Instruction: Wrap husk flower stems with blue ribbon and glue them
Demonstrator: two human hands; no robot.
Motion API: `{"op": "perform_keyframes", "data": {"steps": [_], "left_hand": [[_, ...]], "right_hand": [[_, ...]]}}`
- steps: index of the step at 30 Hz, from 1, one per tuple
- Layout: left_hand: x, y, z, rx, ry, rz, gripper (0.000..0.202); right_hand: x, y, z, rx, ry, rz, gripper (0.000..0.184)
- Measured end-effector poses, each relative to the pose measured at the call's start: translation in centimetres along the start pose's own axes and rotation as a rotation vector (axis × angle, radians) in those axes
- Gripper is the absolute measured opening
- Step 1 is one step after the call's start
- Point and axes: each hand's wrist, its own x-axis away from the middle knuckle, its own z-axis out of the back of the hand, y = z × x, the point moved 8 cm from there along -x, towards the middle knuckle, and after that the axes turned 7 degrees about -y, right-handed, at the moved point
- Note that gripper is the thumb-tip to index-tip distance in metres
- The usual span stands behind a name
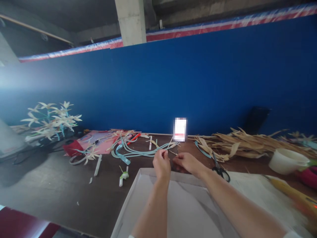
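Over the far edge of a white shallow box lid (pixel 146 198), both hands are close together with fingers pinched. My left hand (pixel 162 163) is closed on a thin pale strip (pixel 170 142) that rises from its fingertips. My right hand (pixel 185 162) is closed, and a short thin piece (pixel 173 152) pokes out at its fingertips toward the left hand. Whether both ends belong to one strip I cannot tell. Just beyond the hands lie pale blue cords (pixel 146 154) in loose loops. Black-handled scissors (pixel 221 171) lie to the right of my right forearm.
Dried husks (pixel 247 145) are heaped at the back right, near a white cup (pixel 284 162) and a blurred yellow tool (pixel 284 190). Pale husk flowers (pixel 54 119) stand at the left. Scraps and a pink sheet (pixel 95 142) lie on the dark table (pixel 74 185). A blue partition (pixel 198 82) closes the back.
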Motion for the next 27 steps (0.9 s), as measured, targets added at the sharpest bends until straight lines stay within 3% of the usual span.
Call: {"op": "perform_keyframes", "data": {"steps": [4, 14, 17, 20, 27], "left_hand": [[0.0, 0.5, 0.2, -0.023, 0.003, -0.022, 0.012], [0.6, 1.1, 0.3, -0.007, -0.004, -0.044, 0.013], [0.7, 0.9, 0.4, 0.039, -0.009, -0.013, 0.014], [0.7, 0.7, 0.3, 0.125, -0.009, 0.028, 0.016], [1.5, 1.7, -2.1, 0.393, -0.190, 0.100, 0.019]], "right_hand": [[1.1, -1.5, -1.6, -0.078, -0.114, 0.033, 0.021], [1.0, -1.2, -1.6, -0.044, -0.055, 0.055, 0.012], [1.4, -1.2, -0.7, 0.111, -0.040, 0.098, 0.009], [2.3, -1.1, 1.2, 0.242, 0.055, 0.120, 0.008], [4.4, -1.2, 4.4, 0.088, 0.270, 0.169, 0.026]]}}
